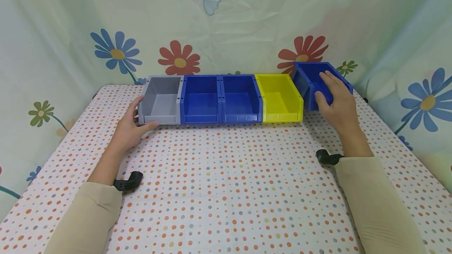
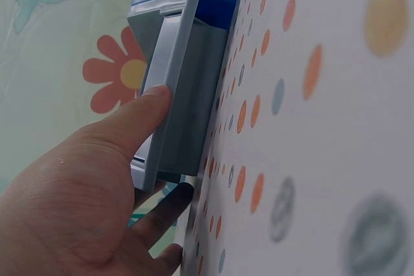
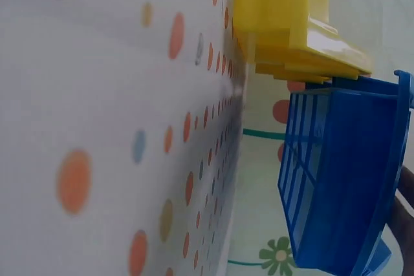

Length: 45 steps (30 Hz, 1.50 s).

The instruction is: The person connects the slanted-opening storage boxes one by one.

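A grey storage bin point(image 1: 161, 119) stands at the left end of a row of bins. My left hand point(image 1: 130, 127) grips its front left corner. In the left wrist view the thumb point(image 2: 145, 111) lies on the bin's front lip and the other fingers are by its side. At the right, my right hand point(image 1: 337, 103) holds a blue storage bin point(image 1: 306, 83), its fingers reaching over the opening. That bin is tilted and raised off the table; in the right wrist view its ribbed underside point(image 3: 304, 159) shows beside the yellow storage bin point(image 3: 272, 11).
Between the grey and yellow bins stand two blue bins point(image 1: 201, 118) point(image 1: 241, 118), side by side, openings toward me. A dotted cloth covers the table point(image 1: 219, 191). Behind the row hangs a flowered curtain point(image 1: 240, 30). Black wrist cameras point(image 1: 128, 182) sit at both sleeves.
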Each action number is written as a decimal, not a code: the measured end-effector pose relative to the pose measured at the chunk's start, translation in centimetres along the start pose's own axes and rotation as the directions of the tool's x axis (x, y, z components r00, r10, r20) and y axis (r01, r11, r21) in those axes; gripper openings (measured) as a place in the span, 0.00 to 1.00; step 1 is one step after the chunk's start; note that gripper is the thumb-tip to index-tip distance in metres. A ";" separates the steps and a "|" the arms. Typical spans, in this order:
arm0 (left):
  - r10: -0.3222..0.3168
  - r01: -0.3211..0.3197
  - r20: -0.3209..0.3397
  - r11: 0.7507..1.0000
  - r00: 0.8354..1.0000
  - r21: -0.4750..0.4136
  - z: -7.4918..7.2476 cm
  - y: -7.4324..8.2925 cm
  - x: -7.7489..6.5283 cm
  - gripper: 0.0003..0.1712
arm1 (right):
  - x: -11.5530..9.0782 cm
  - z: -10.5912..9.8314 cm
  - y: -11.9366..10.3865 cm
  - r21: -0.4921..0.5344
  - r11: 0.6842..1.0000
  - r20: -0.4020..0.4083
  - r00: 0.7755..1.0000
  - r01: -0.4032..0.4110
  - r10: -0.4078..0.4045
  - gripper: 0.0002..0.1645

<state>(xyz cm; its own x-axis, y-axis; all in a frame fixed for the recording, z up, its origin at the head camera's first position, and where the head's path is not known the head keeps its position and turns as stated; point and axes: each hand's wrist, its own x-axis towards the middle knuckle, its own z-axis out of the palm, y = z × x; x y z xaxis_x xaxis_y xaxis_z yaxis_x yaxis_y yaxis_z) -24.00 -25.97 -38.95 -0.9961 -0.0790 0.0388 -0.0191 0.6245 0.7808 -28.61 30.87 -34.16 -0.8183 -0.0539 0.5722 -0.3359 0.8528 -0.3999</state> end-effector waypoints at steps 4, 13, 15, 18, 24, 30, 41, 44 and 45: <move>-0.003 0.003 0.002 1.000 1.000 -0.002 0.0 0.0 0.0 0.60 | -0.2 0.1 -0.4 0.018 1.000 0.091 0.996 0.020 -0.022 0.34; 0.006 -0.006 0.003 1.000 1.000 0.008 0.0 0.1 0.0 0.60 | -0.3 0.3 -0.9 0.012 0.998 0.135 0.989 0.064 -0.065 0.31; 0.006 -0.007 0.004 1.000 1.000 0.011 0.0 0.1 0.0 0.60 | -0.3 0.3 -1.0 0.000 0.998 0.131 0.989 0.066 -0.066 0.32; 0.002 -0.002 0.003 1.000 1.000 0.015 0.0 0.2 0.0 0.60 | -0.3 0.5 -0.9 0.001 0.998 0.128 0.989 0.068 -0.068 0.32; -0.002 0.002 0.000 1.000 1.000 0.015 0.0 0.1 0.0 0.60 | -0.4 0.6 -1.0 0.021 0.998 0.137 0.989 0.056 -0.059 0.31; -0.007 0.007 -0.001 1.000 1.000 0.009 0.0 0.0 0.1 0.60 | -0.4 0.7 -1.0 0.018 0.999 0.160 0.986 0.037 -0.040 0.31; -0.013 0.013 0.001 1.000 1.000 0.010 0.0 0.1 0.0 0.60 | -0.5 1.1 -0.7 0.006 0.999 0.190 0.981 0.033 -0.034 0.33; -0.013 0.013 0.000 1.000 1.000 0.012 0.1 0.2 0.0 0.60 | -0.5 1.1 -0.7 -0.001 1.000 0.198 0.980 0.028 -0.027 0.33; -0.013 0.013 0.000 1.000 1.000 0.013 0.1 0.2 0.0 0.60 | -0.5 1.1 -0.7 -0.004 1.000 0.205 0.979 0.024 -0.023 0.34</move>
<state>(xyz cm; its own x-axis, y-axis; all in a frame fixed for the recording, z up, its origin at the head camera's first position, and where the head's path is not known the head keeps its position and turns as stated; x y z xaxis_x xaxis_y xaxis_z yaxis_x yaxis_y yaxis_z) -24.01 -25.81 -38.84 -0.9958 -0.0873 0.0286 -0.0333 0.6335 0.7730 -28.47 29.73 -34.91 -0.8886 -0.1785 0.4225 -0.3536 0.8533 -0.3831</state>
